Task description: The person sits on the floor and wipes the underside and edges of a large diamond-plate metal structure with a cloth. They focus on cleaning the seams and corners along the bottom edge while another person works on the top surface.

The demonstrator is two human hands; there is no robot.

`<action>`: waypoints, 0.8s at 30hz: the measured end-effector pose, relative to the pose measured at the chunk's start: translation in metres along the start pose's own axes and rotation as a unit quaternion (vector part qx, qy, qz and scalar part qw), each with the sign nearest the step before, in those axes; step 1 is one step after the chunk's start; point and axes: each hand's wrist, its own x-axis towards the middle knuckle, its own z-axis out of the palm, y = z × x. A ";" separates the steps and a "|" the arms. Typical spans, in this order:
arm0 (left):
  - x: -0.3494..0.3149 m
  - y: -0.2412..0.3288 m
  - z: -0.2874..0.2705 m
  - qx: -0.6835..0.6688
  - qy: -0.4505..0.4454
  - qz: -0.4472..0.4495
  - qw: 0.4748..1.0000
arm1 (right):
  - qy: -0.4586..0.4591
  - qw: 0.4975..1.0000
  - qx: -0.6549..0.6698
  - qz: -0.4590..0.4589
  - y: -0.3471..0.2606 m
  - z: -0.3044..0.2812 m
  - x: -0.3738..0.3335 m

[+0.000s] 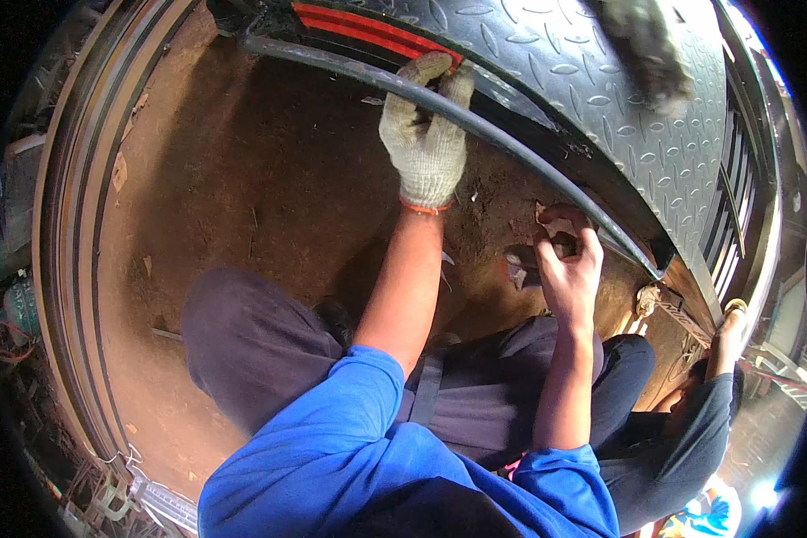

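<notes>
My left hand, in a pale knitted work glove, reaches behind a thin grey metal bar. Its thumb and forefinger come together at the right end of a red strip along the dark side of a metal frame. My bare right hand hovers lower right, just off the bar, with thumb and fingers curled together. A small pale scrap shows at its fingertips, too unclear to name.
Raised-pattern metal plate covers the frame's top, with a blurred dark thing over it. A co-worker's hand rests by the frame's right edge. Brown ground lies beneath, and ridged metal edging curves along the left.
</notes>
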 end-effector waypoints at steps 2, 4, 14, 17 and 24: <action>0.001 0.000 -0.002 0.074 -0.029 0.040 0.996 | 0.017 0.997 -0.055 -0.042 -0.004 -0.005 0.003; -0.004 -0.005 0.006 0.051 -0.010 0.046 0.998 | 0.086 0.994 -0.014 -0.064 -0.024 -0.010 -0.001; -0.008 -0.002 0.046 0.208 0.104 0.092 0.968 | 0.211 0.953 -0.020 -0.217 0.009 -0.036 0.019; -0.003 -0.012 0.044 0.201 0.092 0.112 0.969 | 0.208 0.951 -0.010 -0.227 0.014 -0.035 0.021; -0.009 -0.012 0.051 0.159 0.129 0.105 0.973 | 0.207 0.949 -0.013 -0.239 0.014 -0.037 0.021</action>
